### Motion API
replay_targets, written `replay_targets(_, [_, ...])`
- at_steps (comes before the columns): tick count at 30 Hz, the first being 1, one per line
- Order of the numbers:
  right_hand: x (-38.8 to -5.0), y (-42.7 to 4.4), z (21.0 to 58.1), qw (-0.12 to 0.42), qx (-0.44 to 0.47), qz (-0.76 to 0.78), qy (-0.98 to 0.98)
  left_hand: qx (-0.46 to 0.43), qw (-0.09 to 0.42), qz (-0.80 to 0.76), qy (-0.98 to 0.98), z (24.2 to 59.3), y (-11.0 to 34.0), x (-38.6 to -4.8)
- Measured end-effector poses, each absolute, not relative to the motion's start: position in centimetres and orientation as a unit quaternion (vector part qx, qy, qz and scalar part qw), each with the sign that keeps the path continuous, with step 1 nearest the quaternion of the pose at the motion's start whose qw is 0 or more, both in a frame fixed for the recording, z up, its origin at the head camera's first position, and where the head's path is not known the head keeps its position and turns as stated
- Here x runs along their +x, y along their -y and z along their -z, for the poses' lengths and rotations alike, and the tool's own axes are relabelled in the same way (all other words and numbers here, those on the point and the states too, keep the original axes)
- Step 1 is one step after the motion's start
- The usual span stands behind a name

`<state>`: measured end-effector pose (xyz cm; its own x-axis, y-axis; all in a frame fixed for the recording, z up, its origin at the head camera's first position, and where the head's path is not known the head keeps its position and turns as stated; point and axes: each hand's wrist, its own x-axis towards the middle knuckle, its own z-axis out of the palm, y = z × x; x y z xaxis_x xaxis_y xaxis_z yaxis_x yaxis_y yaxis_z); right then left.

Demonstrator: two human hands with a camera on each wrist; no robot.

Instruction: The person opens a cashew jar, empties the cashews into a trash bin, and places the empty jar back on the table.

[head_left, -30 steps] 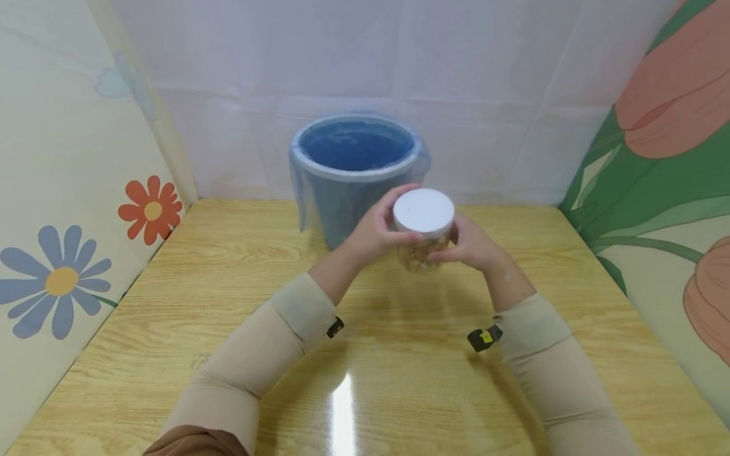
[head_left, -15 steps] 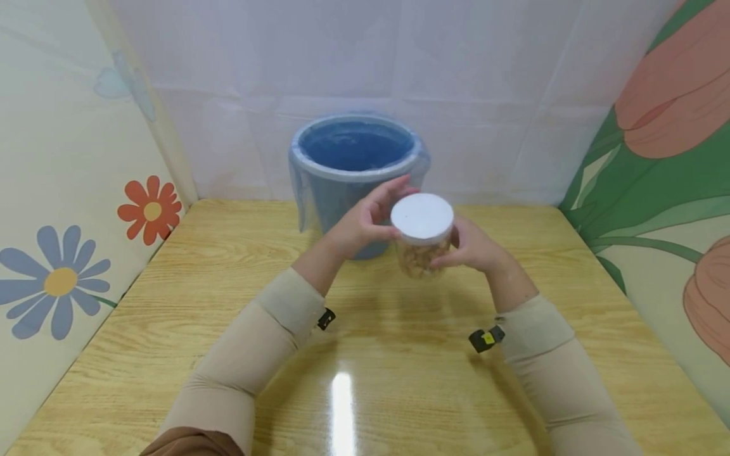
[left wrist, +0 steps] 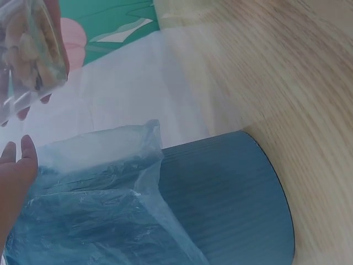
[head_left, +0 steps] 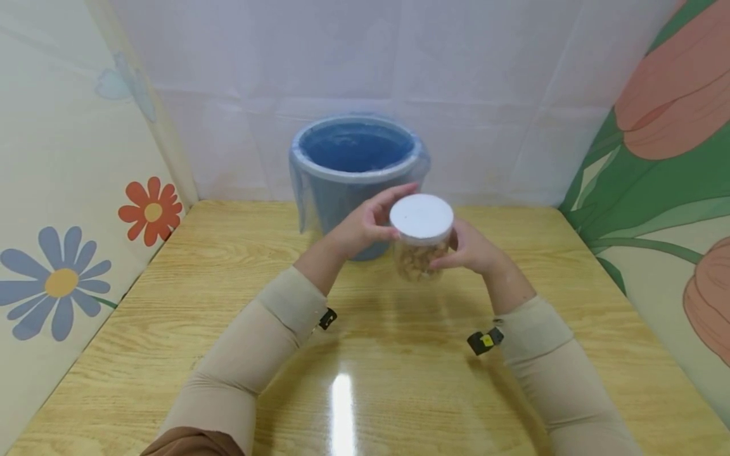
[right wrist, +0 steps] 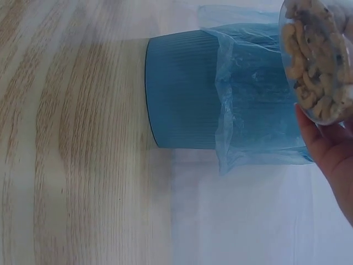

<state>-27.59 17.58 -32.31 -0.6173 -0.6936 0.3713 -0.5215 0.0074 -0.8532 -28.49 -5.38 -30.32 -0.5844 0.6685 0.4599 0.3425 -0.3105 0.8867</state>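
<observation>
A clear jar [head_left: 421, 258] with a white lid [head_left: 422, 216] is held upright above the table in front of the bucket; pale brown cashew-like nuts [right wrist: 311, 61] show through it. My right hand [head_left: 476, 246] grips the jar's right side, thumb in front and fingers partly hidden behind. My left hand [head_left: 362, 225] is at the lid's left side, with its thumb at the rim and its fingers extended behind. In the left wrist view, the fingers of my left hand [left wrist: 16, 176] stand apart from the jar's body [left wrist: 33, 49].
A blue bucket [head_left: 342, 202] lined with a thin bluish plastic bag [left wrist: 99, 165] stands on the wooden table [head_left: 228, 278] near the white back sheet. Flower-patterned panels flank the table left and right. Small black devices are strapped at both wrists.
My left hand has loosened from the lid and moved a little left, its fingers lifting and then lowering slightly. The jar has shifted slightly down, still in my right hand.
</observation>
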Motion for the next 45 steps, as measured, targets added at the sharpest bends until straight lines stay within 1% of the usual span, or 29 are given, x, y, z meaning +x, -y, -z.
replay_targets(8, [-27.7, -17.6, 32.3, 0.091, -0.457, 0.568, -0.678, 0.447, 0.116, -0.679, -0.57, 30.7, 5.0, -28.5])
replay_targets(14, [-27.9, -17.8, 32.4, 0.103, -0.458, 0.576, -0.669, 0.442, 0.109, -0.685, -0.568, 30.8, 4.7, -28.5])
replay_targets(17, [-27.8, -17.9, 32.5, 0.094, -0.453, 0.575, -0.675, 0.433, 0.099, -0.691, -0.57, 30.8, 4.6, -28.3])
replay_targets(22, [-27.7, -18.0, 32.3, 0.071, -0.438, 0.568, -0.694, 0.415, 0.061, -0.69, -0.589, 30.6, 4.3, -28.0])
replay_targets(25, [-27.7, -17.9, 32.3, 0.064, -0.43, 0.566, -0.701, 0.404, 0.048, -0.684, -0.605, 30.5, 4.2, -27.8])
replay_targets(29, [-27.7, -17.7, 32.2, 0.048, -0.407, 0.565, -0.716, 0.382, 0.033, -0.674, -0.631, 30.2, 4.2, -27.6])
replay_targets(38, [-27.8, -17.1, 32.2, 0.024, -0.31, 0.563, -0.766, 0.322, -0.01, -0.674, -0.664, 30.2, 3.7, -27.8])
replay_targets(45, [-27.7, -16.9, 32.0, 0.0, -0.279, 0.553, -0.785, 0.286, -0.027, -0.656, -0.698, 30.0, 3.4, -27.7])
